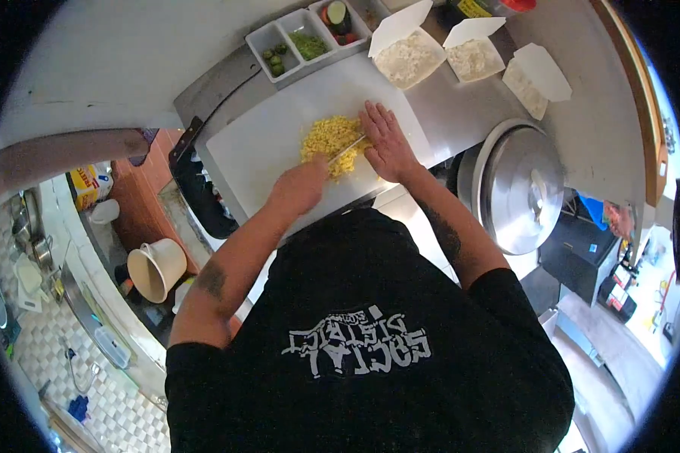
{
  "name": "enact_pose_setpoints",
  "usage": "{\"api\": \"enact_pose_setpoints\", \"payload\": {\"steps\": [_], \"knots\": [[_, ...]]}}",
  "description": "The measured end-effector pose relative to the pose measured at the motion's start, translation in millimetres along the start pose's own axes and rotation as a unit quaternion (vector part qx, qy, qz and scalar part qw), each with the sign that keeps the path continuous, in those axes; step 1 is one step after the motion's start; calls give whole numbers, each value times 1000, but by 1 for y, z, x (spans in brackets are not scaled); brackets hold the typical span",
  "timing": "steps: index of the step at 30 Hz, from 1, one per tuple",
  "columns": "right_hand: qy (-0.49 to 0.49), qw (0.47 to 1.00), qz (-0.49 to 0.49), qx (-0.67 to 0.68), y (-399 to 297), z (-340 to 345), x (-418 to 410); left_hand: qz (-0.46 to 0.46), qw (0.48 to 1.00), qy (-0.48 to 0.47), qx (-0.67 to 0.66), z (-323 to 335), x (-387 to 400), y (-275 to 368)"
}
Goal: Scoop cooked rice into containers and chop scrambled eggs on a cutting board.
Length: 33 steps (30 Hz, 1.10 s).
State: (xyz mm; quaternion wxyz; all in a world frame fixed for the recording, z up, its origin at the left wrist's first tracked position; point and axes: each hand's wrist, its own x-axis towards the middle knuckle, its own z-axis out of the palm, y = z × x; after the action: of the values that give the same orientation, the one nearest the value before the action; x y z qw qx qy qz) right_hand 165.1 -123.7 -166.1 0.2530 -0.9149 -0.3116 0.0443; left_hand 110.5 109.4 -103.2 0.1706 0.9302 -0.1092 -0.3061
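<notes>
My left hand is closed around the handle of a knife, its blade pointing up and to the right. The blade lies across a pile of finely chopped yellow food, on a white cutting board. My right hand is palm down at the right edge of the pile, fingers extended and thumb apart. It meets the tip end of the blade; whether the fingers press on the blade or the board cannot be told.
Beyond the board stands a white divided container with green and red produce. Several open white cartons of pale food stand at the back right. A large lidded metal pot is to the right, a beige bucket to the lower left.
</notes>
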Motion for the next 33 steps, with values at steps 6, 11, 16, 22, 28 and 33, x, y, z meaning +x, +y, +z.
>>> {"api": "enact_pose_setpoints", "payload": {"steps": [6, 11, 16, 22, 28, 33], "knots": [[-6, 1000, -11, 9, 11, 3, -12, -57, 998, -2, -21, -3, -20, 40], [-8, 999, -28, 18, 24, -2, -9, -50, 998, 28, -20, 6, -9, 36], [-66, 997, -35, -6, 25, -12, -7, -48, 996, 65, -45, 30, -9, 30], [82, 973, 0, 217, 40, -55, -1, -78, 993, 13, -91, 21, -20, 55], [159, 956, 15, 248, 25, -59, 0, 22, 989, 45, -138, 46, -4, 53], [120, 963, 48, 238, 16, -43, -24, -96, 985, 32, -136, 39, -3, 16]]}}
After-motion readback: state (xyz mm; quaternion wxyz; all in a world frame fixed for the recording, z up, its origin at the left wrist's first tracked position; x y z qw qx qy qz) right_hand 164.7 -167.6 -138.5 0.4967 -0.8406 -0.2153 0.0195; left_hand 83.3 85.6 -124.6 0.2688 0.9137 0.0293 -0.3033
